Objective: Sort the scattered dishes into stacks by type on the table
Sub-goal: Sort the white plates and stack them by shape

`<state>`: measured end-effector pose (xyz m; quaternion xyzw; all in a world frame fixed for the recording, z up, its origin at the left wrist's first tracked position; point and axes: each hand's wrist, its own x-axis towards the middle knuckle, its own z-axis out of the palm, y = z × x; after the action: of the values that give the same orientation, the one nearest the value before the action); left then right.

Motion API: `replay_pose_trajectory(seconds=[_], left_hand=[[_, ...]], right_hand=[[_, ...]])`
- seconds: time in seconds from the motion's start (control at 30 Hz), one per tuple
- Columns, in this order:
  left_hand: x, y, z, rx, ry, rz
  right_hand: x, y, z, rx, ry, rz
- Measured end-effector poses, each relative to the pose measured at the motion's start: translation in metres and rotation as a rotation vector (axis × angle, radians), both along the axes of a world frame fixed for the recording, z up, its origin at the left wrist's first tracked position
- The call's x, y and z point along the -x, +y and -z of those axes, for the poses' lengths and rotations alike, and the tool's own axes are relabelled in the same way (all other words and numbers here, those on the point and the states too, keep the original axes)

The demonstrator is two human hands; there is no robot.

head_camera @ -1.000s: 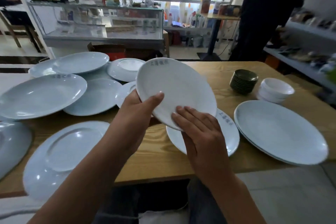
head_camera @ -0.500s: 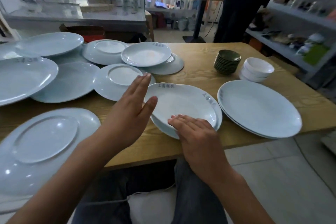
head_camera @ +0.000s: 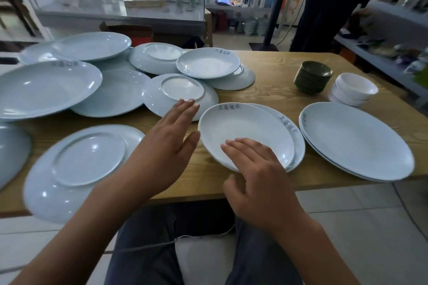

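A medium pale-blue plate (head_camera: 250, 127) with grey lettering lies on a second like plate (head_camera: 298, 136) at the table's near edge. My right hand (head_camera: 257, 169) rests flat with its fingertips on that top plate's near rim, gripping nothing. My left hand (head_camera: 171, 136) hovers open just left of it, fingers spread, above the wood. Upside-down medium plates (head_camera: 183, 92) lie beyond the left hand. Large plates (head_camera: 354, 139) are stacked at the right.
More large plates (head_camera: 46, 88) crowd the left half of the wooden table (head_camera: 273, 90), one upside down (head_camera: 81, 164) overhanging the near edge. A dark green saucer stack (head_camera: 313, 75) and white bowl stack (head_camera: 354, 88) stand far right. A person in dark clothes (head_camera: 335, 2) stands behind.
The plate held up in both hands a second ago now lies on the other medium plate. My left hand has let go and opened; the right hand stays flat on the rim.
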<state>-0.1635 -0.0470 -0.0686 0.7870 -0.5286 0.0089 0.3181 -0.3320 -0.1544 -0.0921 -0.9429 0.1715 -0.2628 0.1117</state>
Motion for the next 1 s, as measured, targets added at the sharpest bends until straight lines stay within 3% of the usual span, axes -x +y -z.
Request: replay_pose_trajectory(seconds=[0.23, 0.43, 0.77, 1.0], left_hand=[[-0.006, 0.055, 0.003, 0.063, 0.048, -0.152], [-0.013, 0.114, 0.015, -0.021, 0.056, -0.3], [-0.02, 0.159, 0.044, -0.297, -0.102, -0.397], [-0.014, 0.166, 0.056, -0.257, -0.207, -0.429]], right_hand=[[-0.047, 0.018, -0.007, 0.03, -0.038, -0.067], [-0.088, 0.049, -0.003, 0.029, -0.045, -0.167], [-0.129, 0.09, 0.007, -0.023, -0.081, -0.278], [-0.122, 0.096, 0.012, -0.148, -0.13, -0.266]])
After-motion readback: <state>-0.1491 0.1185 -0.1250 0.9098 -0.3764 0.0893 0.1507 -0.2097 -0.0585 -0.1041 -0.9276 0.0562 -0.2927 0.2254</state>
